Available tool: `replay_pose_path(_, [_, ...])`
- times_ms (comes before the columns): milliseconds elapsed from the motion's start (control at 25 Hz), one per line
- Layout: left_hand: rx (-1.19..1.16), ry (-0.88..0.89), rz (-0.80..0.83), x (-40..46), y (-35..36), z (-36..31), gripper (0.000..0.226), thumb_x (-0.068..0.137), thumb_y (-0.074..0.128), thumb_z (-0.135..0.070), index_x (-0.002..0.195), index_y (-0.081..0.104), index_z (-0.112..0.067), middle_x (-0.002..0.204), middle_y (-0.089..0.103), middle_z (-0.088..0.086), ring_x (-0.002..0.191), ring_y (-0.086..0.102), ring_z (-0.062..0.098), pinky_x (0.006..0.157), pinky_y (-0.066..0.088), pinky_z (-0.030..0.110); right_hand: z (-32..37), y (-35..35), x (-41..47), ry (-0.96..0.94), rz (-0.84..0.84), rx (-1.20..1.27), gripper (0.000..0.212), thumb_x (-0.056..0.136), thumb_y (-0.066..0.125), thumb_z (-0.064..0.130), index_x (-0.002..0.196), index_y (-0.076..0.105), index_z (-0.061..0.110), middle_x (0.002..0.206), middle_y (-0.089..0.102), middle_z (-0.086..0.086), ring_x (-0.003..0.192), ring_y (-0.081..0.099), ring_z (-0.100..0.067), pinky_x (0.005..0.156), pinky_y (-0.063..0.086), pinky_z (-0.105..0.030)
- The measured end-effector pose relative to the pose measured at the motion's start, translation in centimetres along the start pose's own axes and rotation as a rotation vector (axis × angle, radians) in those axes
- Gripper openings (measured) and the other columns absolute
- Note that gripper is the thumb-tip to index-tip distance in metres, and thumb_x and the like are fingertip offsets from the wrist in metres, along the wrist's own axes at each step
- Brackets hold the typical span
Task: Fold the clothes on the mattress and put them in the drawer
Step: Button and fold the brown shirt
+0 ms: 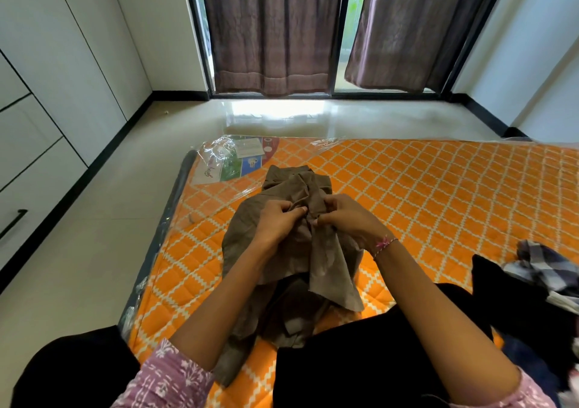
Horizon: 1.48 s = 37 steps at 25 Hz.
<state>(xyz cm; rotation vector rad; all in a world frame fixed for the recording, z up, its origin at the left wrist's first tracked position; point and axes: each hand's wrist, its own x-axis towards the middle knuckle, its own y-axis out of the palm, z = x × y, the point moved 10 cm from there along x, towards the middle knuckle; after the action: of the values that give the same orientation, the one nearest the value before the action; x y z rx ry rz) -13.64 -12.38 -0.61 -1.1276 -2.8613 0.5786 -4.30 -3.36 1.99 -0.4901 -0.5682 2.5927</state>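
Found no legible text: only blurred, unreadable print and a small logo on the colourful label (241,164) under clear plastic wrap at the far left corner of the mattress (438,194).

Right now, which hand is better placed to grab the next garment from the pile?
Right hand: the clothes pile lies on its side of the mattress. Both hands grip the brown shirt; the left hand sits farther away.

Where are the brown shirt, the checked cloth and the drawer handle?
Brown crumpled shirt (283,188): head view, upper part.
Blue-white checked cloth (540,260): head view, middle.
Black drawer handle (14,221): head view, bar.
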Motion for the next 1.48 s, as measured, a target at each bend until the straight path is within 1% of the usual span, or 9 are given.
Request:
replay_pose_path(80, [0.006,0.024,0.021,-0.1,-0.1,-0.1,0.037,0.09,0.064,-0.021,0.055,0.053,-0.017,0.051,0.044,-0.004,0.046,0.038,0.007,0.047,0.029,0.019,0.7,-2.1,-0.6,-0.068,-0.231,-0.225,0.018,0.082,0.068,0.004,0.098,0.072,-0.004,0.098,0.07,-0.023,0.093,0.065,-0.034,0.08,0.053,-0.04])
replay_pose_path(240, [0.046,0.094,0.038,-0.4,0.2,-1.2,0.027,0.09,0.063,-0.022,0.068,0.062,-0.005,0.055,0.047,0.0,0.05,0.041,0.009,0.051,0.032,0.022,3.0,-3.1,-2.4,-0.111,-0.57,-0.529,0.019,0.081,0.069,0.016,0.065,0.063,0.009,0.065,0.061,-0.009,0.066,0.059,-0.027,0.052,0.035,-0.027])
replay_pose_path(320, [0.051,0.112,0.035,-0.5,0.2,-1.5,0.031,0.09,0.063,-0.021,0.063,0.057,-0.009,0.054,0.046,0.001,0.05,0.041,0.01,0.051,0.033,0.022,2.9,-2.1,-1.9,-0.136,-0.492,-0.433,0.022,0.081,0.067,0.013,0.061,0.06,0.014,0.062,0.058,-0.004,0.06,0.053,-0.02,0.051,0.035,-0.027])
replay_pose_path(480, [0.07,0.098,0.048,-0.5,-0.2,-1.3,0.034,0.092,0.06,-0.018,0.061,0.051,-0.01,0.054,0.041,0.001,0.05,0.035,0.009,0.049,0.028,0.02,1.0,-0.1,-1.0,-0.082,-0.22,-0.209,0.011,0.085,0.064,0.007,0.088,0.074,0.003,0.079,0.07,-0.015,0.078,0.066,-0.03,0.074,0.054,-0.043])
replay_pose_path(600, [0.071,0.088,0.063,-0.5,0.0,-0.9,0.038,0.092,0.06,-0.018,0.057,0.048,-0.012,0.052,0.039,-0.001,0.049,0.035,0.008,0.049,0.028,0.017,-0.4,-0.3,-0.9,0.017,-0.305,-0.122,0.022,0.086,0.066,0.011,0.067,0.067,0.0,0.067,0.064,-0.02,0.068,0.065,-0.036,0.065,0.052,-0.041])
replay_pose_path(840, [0.137,0.105,0.021,-0.4,-0.3,-0.8,0.033,0.091,0.061,-0.02,0.061,0.053,-0.008,0.053,0.04,0.0,0.05,0.036,0.009,0.048,0.028,0.018,-0.1,-0.6,-1.3,-0.014,-0.404,-0.143,0.024,0.084,0.071,0.027,0.065,0.07,0.013,0.052,0.054,0.007,0.05,0.047,-0.005,0.045,0.026,-0.014])
replay_pose_path(1080, [0.183,0.081,0.013,-0.4,-0.2,-0.3,0.028,0.092,0.061,-0.018,0.065,0.061,-0.008,0.054,0.046,0.0,0.05,0.04,0.007,0.049,0.03,0.017,1.0,1.0,-2.1,-0.114,-0.478,-0.354,0.017,0.09,0.062,0.016,0.092,0.076,0.005,0.082,0.072,-0.012,0.071,0.062,-0.021,0.056,0.033,-0.022])
replay_pose_path(1240, [0.172,0.083,0.023,-0.3,0.0,-0.2,0.025,0.092,0.059,-0.017,0.071,0.065,-0.005,0.066,0.061,0.01,0.061,0.055,0.014,0.06,0.044,0.026,0.7,1.2,-1.9,-0.087,-0.482,-0.385,0.022,0.087,0.065,0.019,0.071,0.07,0.005,0.07,0.067,-0.012,0.055,0.049,-0.015,0.048,0.03,-0.022])
replay_pose_path(1480, [0.227,0.188,0.095,0.3,0.3,-0.9,0.03,0.094,0.057,-0.019,0.066,0.061,-0.009,0.06,0.053,0.004,0.057,0.047,0.01,0.058,0.036,0.021,0.8,1.1,-0.5,-0.065,-0.407,-0.412,0.031,0.084,0.064,0.013,0.055,0.054,0.008,0.052,0.049,-0.007,0.043,0.036,-0.011,0.044,0.025,-0.02])
